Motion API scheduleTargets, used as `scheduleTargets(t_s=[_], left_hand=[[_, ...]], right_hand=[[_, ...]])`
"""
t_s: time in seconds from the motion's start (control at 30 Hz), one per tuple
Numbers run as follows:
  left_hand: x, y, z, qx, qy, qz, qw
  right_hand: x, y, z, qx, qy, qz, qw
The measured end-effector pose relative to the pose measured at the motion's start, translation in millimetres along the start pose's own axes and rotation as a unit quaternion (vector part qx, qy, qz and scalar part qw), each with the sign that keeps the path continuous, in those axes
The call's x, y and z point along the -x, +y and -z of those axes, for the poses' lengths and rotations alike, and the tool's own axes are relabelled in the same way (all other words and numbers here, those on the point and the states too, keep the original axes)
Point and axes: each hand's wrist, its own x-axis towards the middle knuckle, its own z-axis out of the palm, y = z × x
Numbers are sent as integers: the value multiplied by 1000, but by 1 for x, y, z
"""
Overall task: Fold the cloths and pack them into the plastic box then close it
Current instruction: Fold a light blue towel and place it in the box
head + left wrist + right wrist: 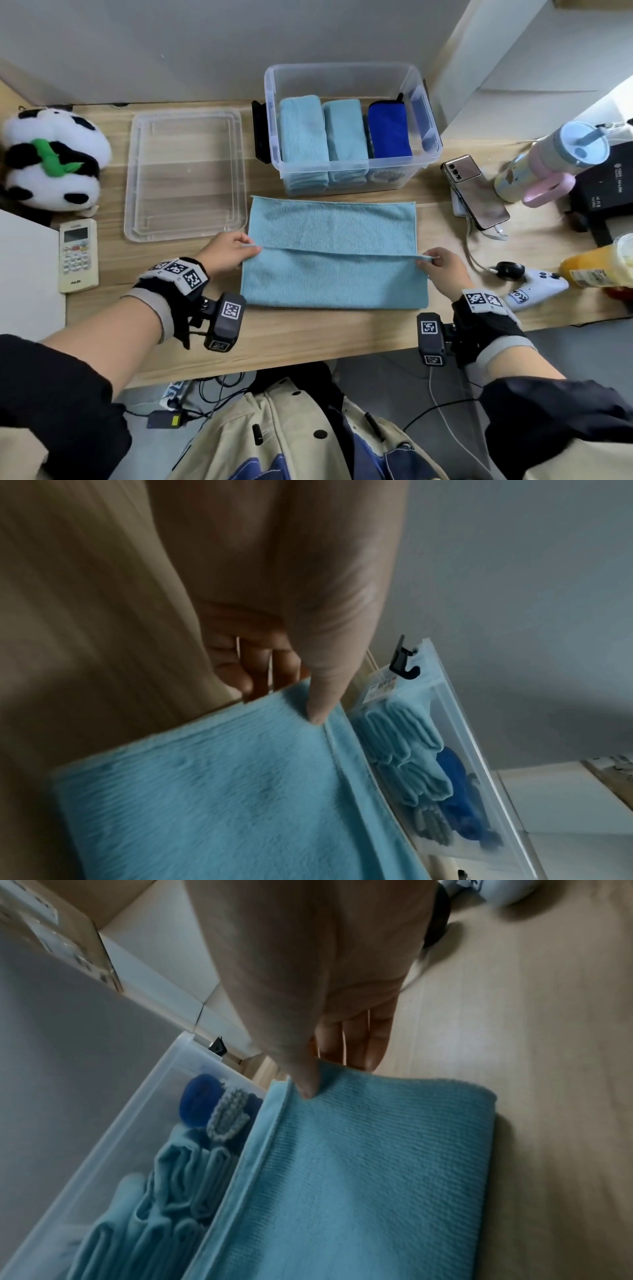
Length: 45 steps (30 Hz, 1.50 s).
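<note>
Head view: the light-blue cloth (334,253) is pinched at its nine and three o'clock corners by the left hand (228,251) and right hand (442,265), so the fold stays even.

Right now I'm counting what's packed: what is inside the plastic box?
Inside the plastic box: two light blue folded cloths and a dark blue cloth. Something grey shows beside it; anything beneath them is hidden.

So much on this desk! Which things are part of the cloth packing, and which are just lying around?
Part of the job: light blue cloth, pinched by left hand and right hand; plastic box; lid.

Lying about: toy panda, remote, phone, tumbler.
</note>
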Motion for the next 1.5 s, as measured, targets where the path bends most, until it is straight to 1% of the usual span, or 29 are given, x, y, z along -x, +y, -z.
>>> scheduleTargets(t_s=[0.07,0.17,0.23,0.33,0.47,0.6,0.67,0.87,1.07,1.17,1.23,1.3,1.4,1.5], left_hand=[[-5,9,5,67,38,-13,997],[-16,21,5,103,94,-30,990],[-27,26,6,123,126,-30,984],[-42,29,6,131,146,-14,980],[-63,29,5,145,155,13,977],[-80,27,2,146,163,48,975],[-86,27,0,141,161,52,975],[-99,31,-2,41,171,21,984],[-103,34,-9,-39,203,39,978],[-103,33,-8,-100,198,41,974],[-101,35,-8,-109,196,42,974],[-98,37,-9,-72,205,32,976],[-95,37,-11,34,210,3,977],[-86,43,-20,97,199,-48,974]], right_hand=[[-8,-6,2,-49,19,8,999],[-20,-17,3,-107,46,17,993],[-27,-26,2,-143,57,23,988],[-38,-39,0,-178,65,44,981],[-58,-47,-7,-176,63,32,982],[-72,-49,-12,-127,62,5,990],[-79,-49,-13,-98,65,1,993],[-98,-49,-19,12,55,-27,998],[-102,-61,-21,103,50,-55,992],[-104,-64,-19,109,50,-74,990],[-103,-63,-16,98,53,-86,990],[-98,-60,-13,77,63,-102,990],[-89,-53,-11,62,86,-133,985],[-76,-39,-8,56,86,-140,985]])
